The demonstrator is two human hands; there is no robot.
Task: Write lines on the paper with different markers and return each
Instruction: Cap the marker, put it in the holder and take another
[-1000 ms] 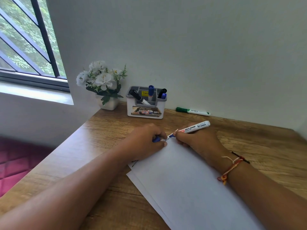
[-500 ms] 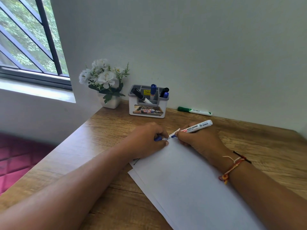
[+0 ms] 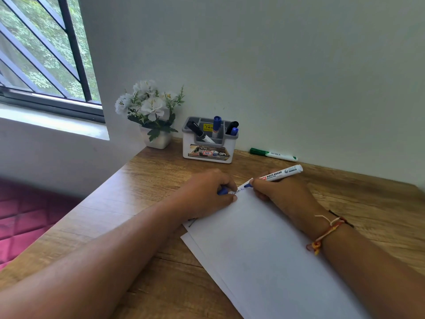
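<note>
1. The fingers (image 3: 258, 188) of the right hand (image 3: 282, 194) are pinched narrow around a white board marker (image 3: 274, 175), near its blue tip, which sits on the far edge of the paper (image 3: 264, 249).
2. The marker's white barrel slants up and to the right, away from the tip.
3. The left hand (image 3: 204, 194) is curled closed on a blue cap (image 3: 222, 191), only its end showing between the fingers, and rests on the far left corner of the paper.
4. A few small blue marks (image 3: 238, 191) lie on the paper between the two hands; they are too small to read.
5. The paper is a top sheet over at least one more, lying at a slant on the wooden desk (image 3: 149, 180).
6. At the far side, against the wall, a white and grey marker holder (image 3: 209, 143) stands with black and blue markers in its compartments.
7. A green marker (image 3: 272, 154) lies flat on the desk to the right of the holder, well apart from it.
8. A small white pot of white flowers (image 3: 151, 113) stands just left of the holder.
9. The right wrist wears a thread bracelet (image 3: 325, 233).
</note>
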